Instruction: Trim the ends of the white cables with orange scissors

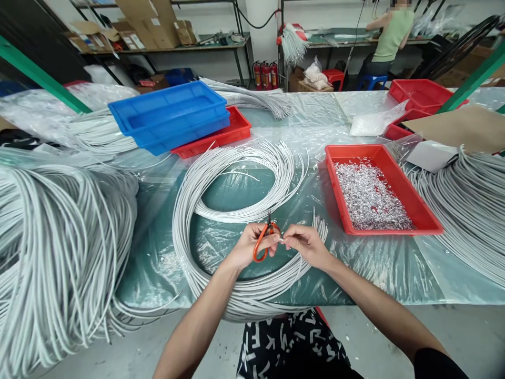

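My left hand (pixel 249 246) is closed around orange-handled scissors (pixel 257 251), whose dark tips point away from me. Its thumb and finger also meet at a small white cable end (pixel 281 240). From the other side my right hand (pixel 310 245) pinches the same end between thumb and fingertips. Both hands hover over the front of a coiled bundle of light grey cables (pixel 183 210) on the plastic-covered table (pixel 153 263). Loose cable ends (pixel 321 226) fan out just behind my right hand. What exactly sits between the fingertips is too small to make out.
A red tray (pixel 428 223) of small shiny metal pieces (pixel 366 197) stands to the right. Blue trays (pixel 169 113) rest on a red one at back left. Cable heaps (pixel 67 237) lie at both sides. A person (pixel 389 37) sits at the far bench.
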Available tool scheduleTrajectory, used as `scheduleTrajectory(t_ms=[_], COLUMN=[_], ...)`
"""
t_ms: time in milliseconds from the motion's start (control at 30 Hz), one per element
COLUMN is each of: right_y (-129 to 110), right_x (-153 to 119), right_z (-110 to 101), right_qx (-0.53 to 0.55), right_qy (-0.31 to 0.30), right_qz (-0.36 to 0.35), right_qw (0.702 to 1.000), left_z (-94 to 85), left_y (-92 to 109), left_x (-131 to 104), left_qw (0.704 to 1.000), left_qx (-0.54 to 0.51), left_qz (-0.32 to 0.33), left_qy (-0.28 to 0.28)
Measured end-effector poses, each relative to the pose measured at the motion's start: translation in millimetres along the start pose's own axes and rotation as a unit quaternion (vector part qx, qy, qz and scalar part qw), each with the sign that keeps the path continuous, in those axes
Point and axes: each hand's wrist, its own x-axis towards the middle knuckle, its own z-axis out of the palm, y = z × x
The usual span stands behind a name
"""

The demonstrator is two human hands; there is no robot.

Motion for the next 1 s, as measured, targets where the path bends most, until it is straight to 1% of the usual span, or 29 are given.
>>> scheduleTrajectory(t_ms=[133,267,333,400,500,600,733,867,1000], right_y=[-1.5,-5.0,-6.0,-6.3,-5.2,-2.2,3.3,6.8,7.5], right_x=[-3.8,-4.6,-4.5,-4.5,-4.3,-4.2,-3.6,-3.2,-3.6], right_z=[4.9,6.6,7.0,7.0,6.6,5.8,3.3,0.4,-0.8], right_qx=[-0.07,-0.153,-0.177,-0.188,-0.19,-0.17,-0.112,-0.062,-0.074], right_qy=[0.025,0.05,0.06,0.061,0.058,0.061,0.092,0.139,0.158], right_qz=[-0.078,-0.147,-0.17,-0.18,-0.164,-0.114,-0.061,-0.059,-0.069], right_qw=[0.994,0.976,0.968,0.964,0.966,0.977,0.988,0.987,0.982], left_z=[-2.2,-3.5,-3.2,-2.2,-0.6,0.8,2.4,3.3,3.5], left_y=[-6.3,-9.4,-8.0,-5.0,-0.4,1.8,2.1,3.0,2.9], left_x=[1.4,2.3,1.8,1.0,-0.4,-0.9,-0.9,-2.2,-3.4], left_qw=[0.999,0.997,0.996,0.997,0.999,1.0,0.994,0.978,0.953], left_qx=[-0.038,-0.047,-0.056,-0.056,-0.031,0.014,0.083,0.189,0.288], left_qz=[-0.015,-0.058,-0.066,-0.057,-0.027,-0.001,0.025,0.059,0.082], left_qy=[-0.011,-0.014,-0.018,-0.018,0.0,0.028,0.068,0.068,0.043])
